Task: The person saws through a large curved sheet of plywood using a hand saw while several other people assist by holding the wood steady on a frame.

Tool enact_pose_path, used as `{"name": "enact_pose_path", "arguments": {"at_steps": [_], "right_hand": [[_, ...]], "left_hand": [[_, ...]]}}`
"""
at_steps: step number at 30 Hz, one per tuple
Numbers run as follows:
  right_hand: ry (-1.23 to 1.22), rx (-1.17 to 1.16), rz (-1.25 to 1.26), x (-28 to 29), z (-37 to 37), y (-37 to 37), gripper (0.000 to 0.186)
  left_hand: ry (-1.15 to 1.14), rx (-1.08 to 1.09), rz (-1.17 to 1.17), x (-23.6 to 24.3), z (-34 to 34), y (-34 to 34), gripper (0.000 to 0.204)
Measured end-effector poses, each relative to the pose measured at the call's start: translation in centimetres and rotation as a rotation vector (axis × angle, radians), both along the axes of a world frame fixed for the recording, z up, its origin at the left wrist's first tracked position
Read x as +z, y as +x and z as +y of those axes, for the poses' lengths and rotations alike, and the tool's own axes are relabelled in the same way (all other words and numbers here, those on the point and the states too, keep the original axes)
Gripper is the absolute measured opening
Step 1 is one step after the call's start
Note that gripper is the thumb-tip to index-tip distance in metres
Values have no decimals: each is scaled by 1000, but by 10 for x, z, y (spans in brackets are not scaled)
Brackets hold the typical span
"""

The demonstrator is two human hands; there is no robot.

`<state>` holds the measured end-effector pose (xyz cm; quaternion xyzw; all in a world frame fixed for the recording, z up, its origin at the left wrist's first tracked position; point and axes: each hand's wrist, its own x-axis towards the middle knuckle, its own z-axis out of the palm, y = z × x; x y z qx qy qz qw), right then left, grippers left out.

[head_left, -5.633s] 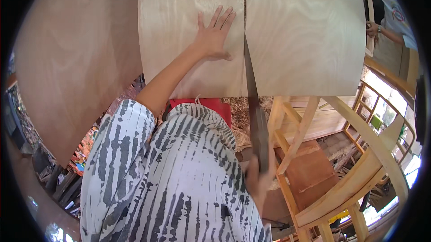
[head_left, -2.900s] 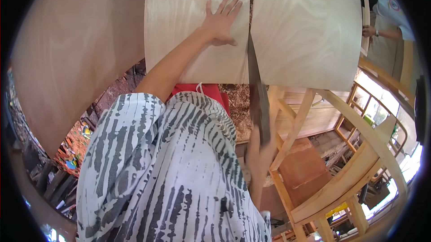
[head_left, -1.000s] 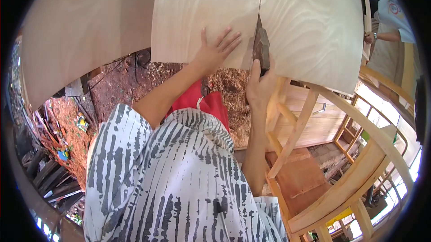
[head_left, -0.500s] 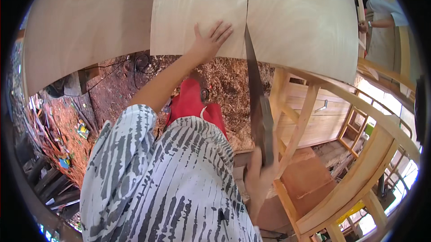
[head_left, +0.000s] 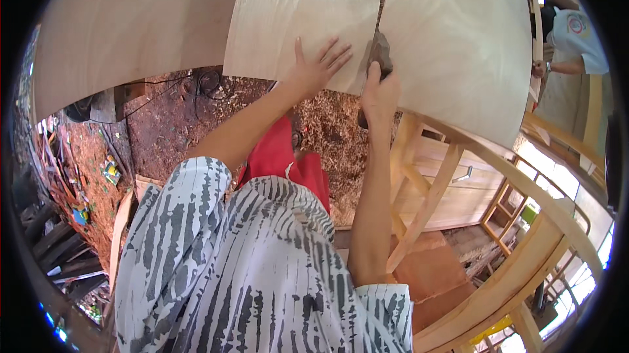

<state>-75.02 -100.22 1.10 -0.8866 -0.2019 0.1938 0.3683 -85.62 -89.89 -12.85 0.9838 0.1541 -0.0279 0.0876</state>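
Note:
A pale plywood sheet (head_left: 452, 32) lies before me, split by a long dark cut that runs away from its near edge. My left hand (head_left: 316, 72) rests flat with fingers spread on the strip of plywood (head_left: 288, 9) left of that cut. Closed around the dark handle of a handsaw (head_left: 382, 50), my right hand (head_left: 380, 98) is at the sheet's near edge, in line with the cut. Most of the saw blade is hidden below the plywood and behind the hand.
Another plywood sheet (head_left: 124, 25) lies to the left. A wooden chair frame (head_left: 504, 287) and a wooden panel with a metal handle (head_left: 458, 182) stand at the right. Wood shavings (head_left: 327, 130) cover the ground. At the far right, a person (head_left: 576, 38) holds a wooden frame.
My right hand has pushed the handsaw forward and down, from near my body up to the plywood's edge. My left hand stays flat on the strip. The view has shifted slightly.

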Motion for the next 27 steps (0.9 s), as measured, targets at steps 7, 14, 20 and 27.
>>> {"name": "enact_pose_path", "arguments": {"at_steps": [7, 14, 20, 27], "right_hand": [[0, -41, 111, 94, -93, -116, 54], [-85, -402, 395, 228, -203, -197, 56], [2, -19, 26, 71, -86, -92, 49], [94, -4, -25, -2, -20, -12, 48]], "left_hand": [[-61, 24, -7, -15, 2, -5, 105], [-92, -21, 99, 21, 7, -7, 101], [-21, 9, -27, -9, 3, -3, 99], [-148, -31, 119, 7, -5, 0, 97]]}}
